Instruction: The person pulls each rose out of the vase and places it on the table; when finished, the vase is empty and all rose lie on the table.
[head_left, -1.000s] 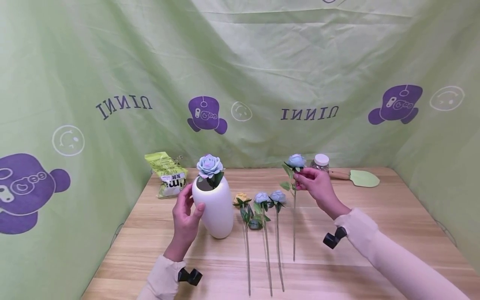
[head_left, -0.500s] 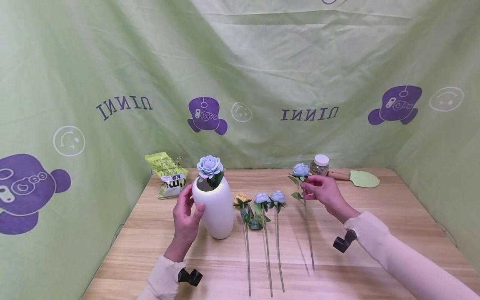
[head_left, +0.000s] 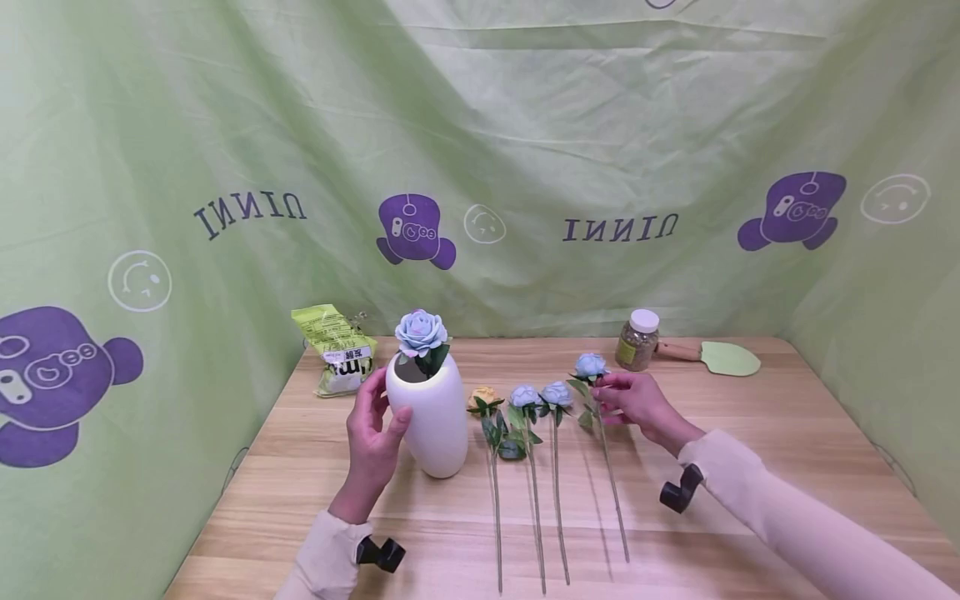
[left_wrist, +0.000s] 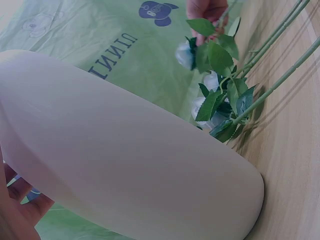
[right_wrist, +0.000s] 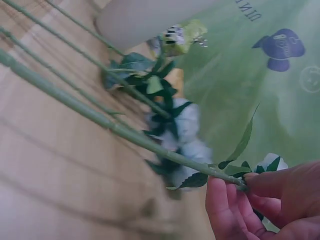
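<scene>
A white vase (head_left: 433,429) stands on the wooden table with one blue artificial rose (head_left: 421,333) in its mouth. My left hand (head_left: 375,433) holds the vase's left side, thumb at the front and fingers behind. My right hand (head_left: 639,405) pinches the stem of another blue rose (head_left: 590,365) just under its bloom. That stem (right_wrist: 132,136) slants toward the table's near side, and its shadow lies apart from it. Between vase and right hand lie a yellow rose (head_left: 484,400) and two blue roses (head_left: 525,396), blooms pointing away from me.
A clear jar (head_left: 636,346) with a white lid stands behind my right hand. Beside it lies a small trowel (head_left: 727,358) with a wooden handle. At the back left is a green bag (head_left: 341,354). A green cloth (head_left: 525,108) hangs behind the table.
My right hand first moves right and lowers the rose, then shifts back left and lower, toward the lying roses. The jar behind is uncovered. My left hand and the vase stay put.
</scene>
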